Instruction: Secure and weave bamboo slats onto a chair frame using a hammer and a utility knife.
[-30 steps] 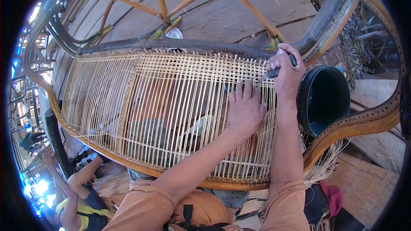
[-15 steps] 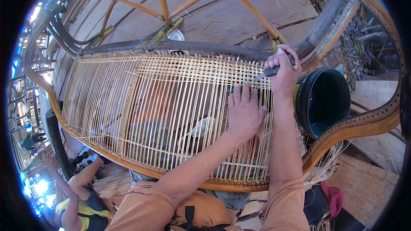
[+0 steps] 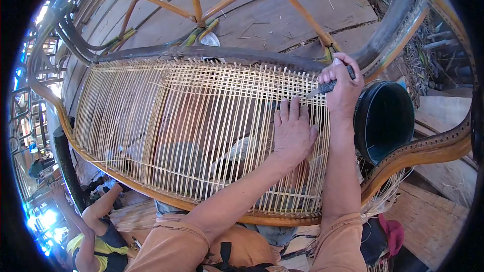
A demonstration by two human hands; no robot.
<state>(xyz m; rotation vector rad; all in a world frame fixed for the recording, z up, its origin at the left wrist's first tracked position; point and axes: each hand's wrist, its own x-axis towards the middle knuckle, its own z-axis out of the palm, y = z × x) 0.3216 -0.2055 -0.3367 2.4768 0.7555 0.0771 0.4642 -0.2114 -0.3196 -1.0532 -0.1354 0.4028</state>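
Observation:
A long seat panel of pale rattan strands [image 3: 196, 141] stretches across a bent cane frame [image 3: 237, 55], with a denser cross-woven band along its far edge. My left hand [image 3: 295, 133] lies on the strands near the panel's right end, fingers stretched out and pointing to the far side. In my right fist [image 3: 343, 88] is a pointed tool with a black handle [image 3: 327, 86]. Its thin metal blade slants down and left to the woven band, just beyond my left fingertips. Whether the tip passes under a strand is too small to tell.
A dark bucket [image 3: 384, 121] stands right of my right forearm. The frame's curved, hole-lined armrest [image 3: 428, 151] sweeps around it. Crossed cane poles [image 3: 232, 0] rise at the far side. Another person [image 3: 98, 236] sits at lower left; a dark red cloth [image 3: 390, 236] lies at lower right.
Panel, bucket and both hands sit slightly further right in the picture. My left fingers stay flat on the strands, and my right hand keeps its grip on the tool.

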